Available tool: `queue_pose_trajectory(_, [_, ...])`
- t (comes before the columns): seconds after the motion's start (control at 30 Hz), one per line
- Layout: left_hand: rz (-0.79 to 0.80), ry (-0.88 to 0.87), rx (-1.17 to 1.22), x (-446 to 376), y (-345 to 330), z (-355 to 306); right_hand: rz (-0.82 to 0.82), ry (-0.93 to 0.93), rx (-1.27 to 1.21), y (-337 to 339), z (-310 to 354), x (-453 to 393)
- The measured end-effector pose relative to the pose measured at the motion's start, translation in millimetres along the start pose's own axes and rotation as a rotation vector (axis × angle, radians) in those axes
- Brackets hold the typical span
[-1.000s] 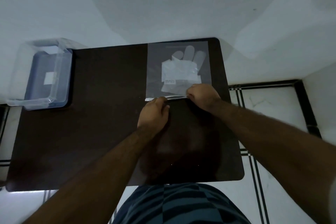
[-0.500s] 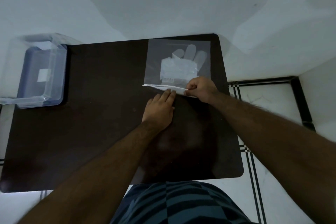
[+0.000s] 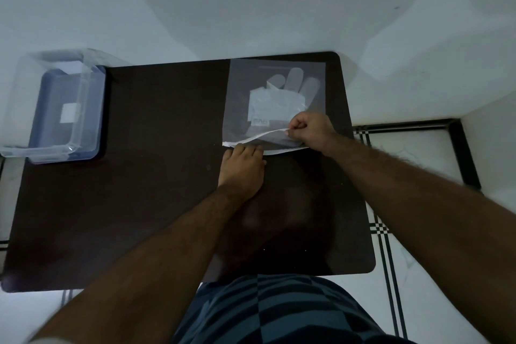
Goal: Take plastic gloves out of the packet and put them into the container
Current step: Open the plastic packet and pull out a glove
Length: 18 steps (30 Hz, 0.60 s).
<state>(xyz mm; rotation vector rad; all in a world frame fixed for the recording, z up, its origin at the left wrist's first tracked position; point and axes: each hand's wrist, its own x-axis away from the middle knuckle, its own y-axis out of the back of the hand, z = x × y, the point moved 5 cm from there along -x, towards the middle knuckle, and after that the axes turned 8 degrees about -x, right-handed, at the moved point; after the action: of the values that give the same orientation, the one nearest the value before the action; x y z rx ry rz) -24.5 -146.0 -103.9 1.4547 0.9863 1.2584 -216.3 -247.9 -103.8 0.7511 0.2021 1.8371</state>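
A clear plastic packet (image 3: pixel 240 92) lies flat on the far right part of the dark table (image 3: pixel 139 176). Pale plastic gloves (image 3: pixel 290 92) and a white paper slip show through it. My right hand (image 3: pixel 310 131) pinches the upper layer of the packet's near edge and holds it lifted, so the mouth gapes. My left hand (image 3: pixel 243 167) rests flat, fingertips pressing the lower layer of that edge onto the table. The clear container (image 3: pixel 64 109) stands at the table's far left corner.
The container overhangs the table's left edge and has a white label on its bottom. White walls rise behind the table. Tiled floor with black lines lies to the right. My striped shirt fills the bottom of the view.
My two hands were together pinching the packet's near edge. Now my left hand lies flat holding the lower layer down, and my right hand has pulled the upper layer up and back.
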Motion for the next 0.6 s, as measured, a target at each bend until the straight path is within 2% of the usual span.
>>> queue_pose_trajectory(0.2, [0.043,-0.017,-0.014,-16,16,-5,-0.009,0.027,0.077,-6,2,0])
queue_pose_trajectory(0.37, [0.048,-0.145,-0.118,-35,24,-16,-0.032,0.089,0.107,-8,10,3])
queue_pose_trajectory(0.6, [0.053,-0.187,-0.163,-57,31,-20,-0.082,0.114,0.15,-5,13,-1])
